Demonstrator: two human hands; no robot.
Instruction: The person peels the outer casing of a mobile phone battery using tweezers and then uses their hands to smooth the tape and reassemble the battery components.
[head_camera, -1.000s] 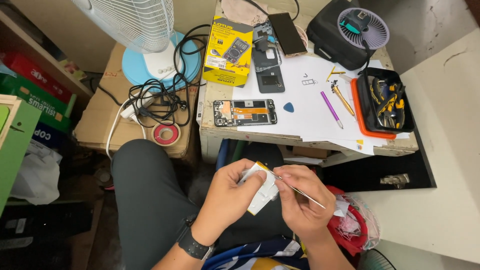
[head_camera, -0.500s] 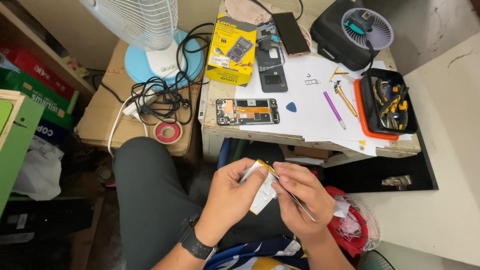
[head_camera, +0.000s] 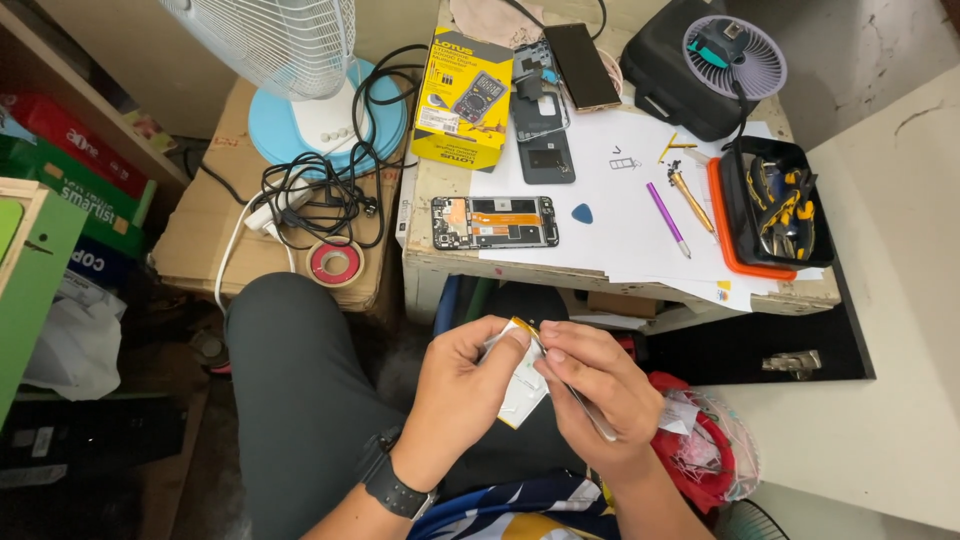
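My left hand (head_camera: 462, 400) grips a flat white phone battery (head_camera: 520, 392) with a yellow edge, held over my lap. My right hand (head_camera: 600, 395) holds thin metal tweezers (head_camera: 592, 415) and its fingertips press at the battery's top edge. On the small wooden table (head_camera: 500, 268) beyond lies an opened phone (head_camera: 494, 222) with its insides showing, on white paper. A dark back cover (head_camera: 545, 140) and a blue pick (head_camera: 582, 213) lie near it.
A black and orange tool tray (head_camera: 770, 205), a purple pen (head_camera: 667, 218), a yellow boxed meter (head_camera: 464, 98), another phone (head_camera: 582, 52) and a small round fan (head_camera: 734, 56) fill the table. A standing fan (head_camera: 300, 90), tangled cables (head_camera: 320, 190) and red tape roll (head_camera: 334, 263) sit left. A bag of scraps (head_camera: 700, 440) lies by my right.
My hands have stayed over my lap, the right fingertips shifting closer onto the battery's top edge. The view has drifted slightly.
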